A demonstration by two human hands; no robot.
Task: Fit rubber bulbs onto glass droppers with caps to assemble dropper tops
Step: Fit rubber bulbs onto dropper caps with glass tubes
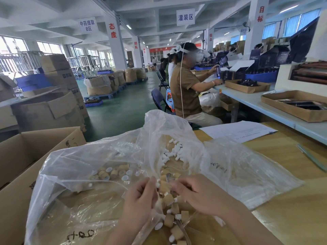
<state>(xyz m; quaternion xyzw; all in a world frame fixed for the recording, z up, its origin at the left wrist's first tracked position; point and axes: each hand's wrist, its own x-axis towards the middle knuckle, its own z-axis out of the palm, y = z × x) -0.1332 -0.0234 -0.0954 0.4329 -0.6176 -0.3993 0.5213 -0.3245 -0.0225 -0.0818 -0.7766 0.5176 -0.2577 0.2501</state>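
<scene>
Lower centre, left to right: left hand (pixel 139 200) pinching white rubber bulb (pixel 158 182) against tan cap (pixel 165 189) gripped in right hand (pixel 198 193), above heap of caps (pixel 174 220) on plastic bag (pixel 74 167); fitting step apparently in hand; next, to press bulb squarely into cap.

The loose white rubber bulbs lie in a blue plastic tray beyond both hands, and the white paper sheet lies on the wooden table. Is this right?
Not fully. The head view shows the loose white rubber bulbs in a clear plastic bag, not a blue tray. They do lie beyond the left hand and right hand, and the white paper sheet lies on the wooden table.
</scene>
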